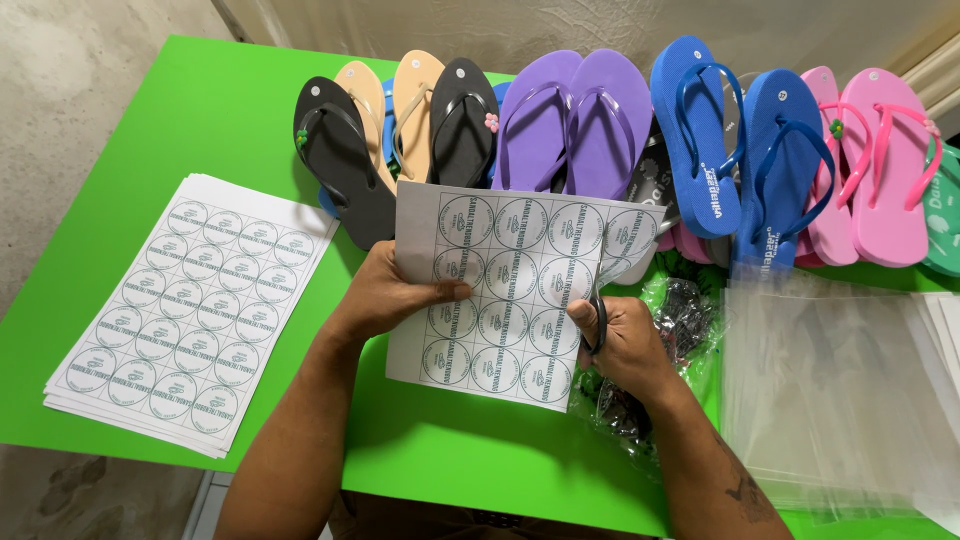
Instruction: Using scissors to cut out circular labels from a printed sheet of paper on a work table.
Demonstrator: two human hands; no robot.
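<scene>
My left hand (385,295) grips the left edge of a white sheet (505,290) printed with rows of round labels, thumb on top, holding it above the green table (200,120). My right hand (625,340) holds a pair of scissors (598,312) with dark handles at the sheet's right edge; the blades are in the paper, between label columns. A cut strip at the sheet's upper right hangs partly separated.
A stack of identical label sheets (185,310) lies at the left. Several flip-flops, black (340,160), tan, purple (575,120), blue (735,140) and pink (880,170), line the far edge. Clear plastic bags (840,390) lie at the right, with a crumpled bag (685,315) by my right hand.
</scene>
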